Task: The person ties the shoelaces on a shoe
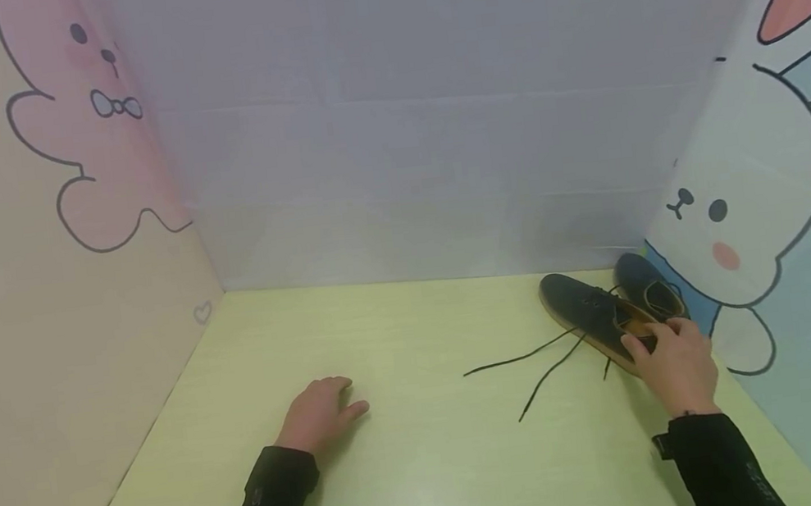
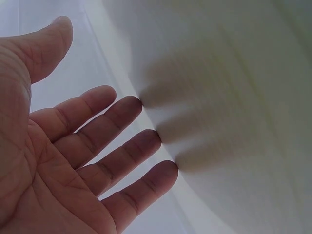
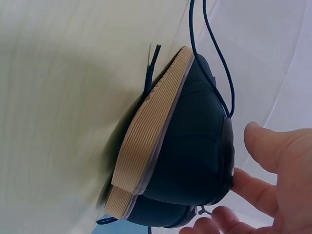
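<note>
Three walls (image 1: pixel 421 119) bound the scene: the back one plain pale grey, the left one cream with a pink cartoon bear (image 1: pixel 63 99), the right one pale blue with a white cartoon rabbit (image 1: pixel 761 174). Between them lies a pale yellow desk (image 1: pixel 409 426). At its back right corner two dark shoes sit side by side, toes toward the back wall; the nearer shoe (image 1: pixel 585 308) partly covers the farther shoe (image 1: pixel 640 278), which is close by the right wall. The nearer one has a tan, ridged sole (image 3: pixel 151 131). Black sleeves (image 1: pixel 271 498) cover both forearms. The right hand (image 1: pixel 681 368) is at the heel end of the nearer shoe, its index fingertip against the collar, the thumb held apart and the other fingers loosely bent, so it is not gripping. The left hand (image 1: pixel 319 417) is well apart from the shoes, fingers extended and holding nothing, fingertips at the desk surface or just above it. Two loose laces (image 1: pixel 513 360) trail from the nearer shoe across the desk. A small heart (image 1: pixel 202 312) marks the left wall.
</note>
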Action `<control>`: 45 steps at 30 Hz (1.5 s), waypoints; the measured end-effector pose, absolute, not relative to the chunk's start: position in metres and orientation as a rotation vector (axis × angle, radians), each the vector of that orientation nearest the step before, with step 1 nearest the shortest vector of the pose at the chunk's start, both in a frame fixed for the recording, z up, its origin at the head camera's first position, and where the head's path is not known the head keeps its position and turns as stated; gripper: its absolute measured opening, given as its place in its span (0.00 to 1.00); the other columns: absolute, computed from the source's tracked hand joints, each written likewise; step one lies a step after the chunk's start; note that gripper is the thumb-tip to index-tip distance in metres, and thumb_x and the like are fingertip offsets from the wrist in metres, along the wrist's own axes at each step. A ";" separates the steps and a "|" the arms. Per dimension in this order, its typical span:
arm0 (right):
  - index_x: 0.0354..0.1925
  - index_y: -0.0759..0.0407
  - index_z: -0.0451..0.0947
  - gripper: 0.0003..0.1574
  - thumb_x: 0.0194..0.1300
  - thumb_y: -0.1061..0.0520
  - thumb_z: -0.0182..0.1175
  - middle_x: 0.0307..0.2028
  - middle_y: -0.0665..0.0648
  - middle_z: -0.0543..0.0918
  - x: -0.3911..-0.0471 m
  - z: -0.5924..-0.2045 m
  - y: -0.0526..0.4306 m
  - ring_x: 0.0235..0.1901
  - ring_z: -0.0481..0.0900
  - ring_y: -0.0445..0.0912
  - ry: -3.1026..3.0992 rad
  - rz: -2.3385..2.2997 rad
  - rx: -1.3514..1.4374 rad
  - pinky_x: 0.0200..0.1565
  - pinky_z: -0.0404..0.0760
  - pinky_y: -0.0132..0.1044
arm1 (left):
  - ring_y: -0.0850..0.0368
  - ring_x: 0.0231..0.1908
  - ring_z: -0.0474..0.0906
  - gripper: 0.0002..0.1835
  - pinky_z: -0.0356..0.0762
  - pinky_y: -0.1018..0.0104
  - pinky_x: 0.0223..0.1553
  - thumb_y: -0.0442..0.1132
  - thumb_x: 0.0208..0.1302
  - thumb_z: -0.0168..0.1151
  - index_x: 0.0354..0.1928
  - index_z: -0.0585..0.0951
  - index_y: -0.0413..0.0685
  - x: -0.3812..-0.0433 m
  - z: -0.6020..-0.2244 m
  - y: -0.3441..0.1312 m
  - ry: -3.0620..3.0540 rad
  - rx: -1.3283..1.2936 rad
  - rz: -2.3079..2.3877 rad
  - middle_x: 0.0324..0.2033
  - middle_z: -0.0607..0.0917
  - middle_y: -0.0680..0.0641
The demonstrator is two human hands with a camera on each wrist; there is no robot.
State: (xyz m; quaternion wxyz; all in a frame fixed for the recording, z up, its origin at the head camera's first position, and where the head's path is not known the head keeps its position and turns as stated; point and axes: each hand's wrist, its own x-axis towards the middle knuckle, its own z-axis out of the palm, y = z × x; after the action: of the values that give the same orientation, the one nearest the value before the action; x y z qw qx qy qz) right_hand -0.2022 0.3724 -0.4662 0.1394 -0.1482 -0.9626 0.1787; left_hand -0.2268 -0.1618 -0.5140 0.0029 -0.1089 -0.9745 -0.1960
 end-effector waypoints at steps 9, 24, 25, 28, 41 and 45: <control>0.64 0.69 0.77 0.25 0.80 0.52 0.59 0.72 0.85 0.64 -0.205 -0.459 0.372 0.72 0.59 0.82 -2.888 0.610 -0.338 0.65 0.66 0.80 | 0.37 0.62 0.83 0.30 0.79 0.43 0.65 0.53 0.69 0.73 0.61 0.83 0.35 -0.226 -0.510 -0.162 -3.062 -0.338 -0.620 0.57 0.89 0.38; 0.51 0.64 0.89 0.18 0.70 0.52 0.73 0.63 0.77 0.77 -0.188 -0.464 0.293 0.58 0.81 0.70 -2.778 0.837 0.126 0.53 0.85 0.60 | 0.41 0.66 0.82 0.26 0.77 0.44 0.67 0.53 0.70 0.72 0.62 0.85 0.43 -0.221 -0.505 -0.134 -2.979 -0.433 -0.822 0.60 0.88 0.42; 0.50 0.63 0.89 0.17 0.70 0.53 0.73 0.63 0.77 0.78 -0.186 -0.464 0.286 0.58 0.81 0.70 -2.776 0.840 0.142 0.52 0.86 0.59 | 0.41 0.66 0.81 0.26 0.77 0.44 0.68 0.53 0.71 0.72 0.62 0.85 0.44 -0.220 -0.503 -0.129 -2.973 -0.442 -0.850 0.60 0.88 0.43; 0.49 0.63 0.90 0.16 0.68 0.54 0.74 0.62 0.77 0.78 -0.184 -0.460 0.268 0.58 0.82 0.69 -2.783 0.839 0.171 0.51 0.86 0.58 | 0.42 0.66 0.81 0.25 0.77 0.44 0.68 0.53 0.71 0.71 0.61 0.85 0.45 -0.216 -0.496 -0.114 -2.954 -0.502 -0.907 0.60 0.88 0.43; 0.38 0.66 0.84 0.13 0.58 0.64 0.78 0.47 0.68 0.87 -0.181 -0.466 0.226 0.49 0.84 0.65 -2.458 0.582 0.382 0.51 0.85 0.58 | 0.47 0.60 0.86 0.23 0.81 0.50 0.63 0.53 0.74 0.68 0.60 0.85 0.45 -0.209 -0.495 -0.056 -2.857 -0.858 -0.915 0.57 0.90 0.46; 0.39 0.64 0.82 0.16 0.55 0.64 0.79 0.41 0.62 0.88 -0.182 -0.464 0.210 0.44 0.84 0.58 -2.325 0.546 0.485 0.47 0.84 0.53 | 0.48 0.59 0.86 0.25 0.82 0.51 0.61 0.54 0.75 0.67 0.64 0.83 0.45 -0.208 -0.497 -0.046 -2.842 -0.873 -1.010 0.59 0.89 0.46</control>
State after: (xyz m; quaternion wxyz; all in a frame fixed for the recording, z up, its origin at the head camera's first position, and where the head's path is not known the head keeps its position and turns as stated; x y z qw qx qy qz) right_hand -0.1822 0.2102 -0.4643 0.3452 0.1869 -0.8954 0.2103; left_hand -0.2085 -0.0457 -0.4966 0.0008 -0.2779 -0.9052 -0.3217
